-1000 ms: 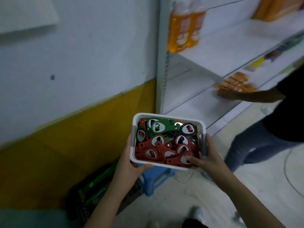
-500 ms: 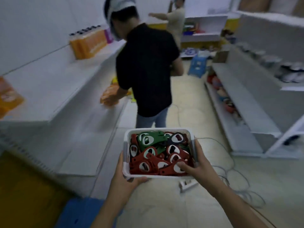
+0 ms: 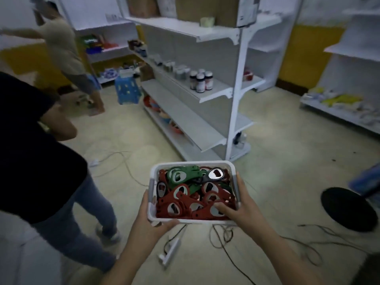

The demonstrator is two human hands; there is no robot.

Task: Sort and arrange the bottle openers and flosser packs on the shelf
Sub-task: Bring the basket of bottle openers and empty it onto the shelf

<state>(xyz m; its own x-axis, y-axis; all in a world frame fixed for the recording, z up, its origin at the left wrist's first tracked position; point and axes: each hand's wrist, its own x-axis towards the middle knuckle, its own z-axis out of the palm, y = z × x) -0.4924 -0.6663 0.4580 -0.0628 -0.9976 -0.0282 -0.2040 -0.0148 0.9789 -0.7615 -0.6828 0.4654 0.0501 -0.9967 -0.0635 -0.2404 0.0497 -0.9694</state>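
— Where is the white bin (image 3: pixel 152 182) and what is in it?

— It is held up in the air, low in the middle of the view, above the floor. It is filled with bottle openers (image 3: pixel 186 197), red ones near the front, green ones at the back left, and one black one with a shiny metal head at the back right. The bin's long side is turned left to right. The openers are piled every which way, so no single direction can be told.

— What is seen around it?

— A white shelf unit (image 3: pixel 216 93) is stood straight ahead, with small dark jars (image 3: pixel 200 80) placed on its middle shelf. A blue stool (image 3: pixel 128 90) is seen beyond it on the left. A power strip (image 3: pixel 170 251) and loose cables (image 3: pixel 230 256) are laid on the floor under the bin. A person in a black shirt (image 3: pixel 30 153) is stood close on the left, and another person is seen far back.

— How are the hands placed?

— The bin's left front corner is gripped by the left hand (image 3: pixel 150 221), fingers curled under and thumb on the rim. The right side is gripped by the right hand (image 3: pixel 238 210), with the thumb laid over the rim onto a red opener.
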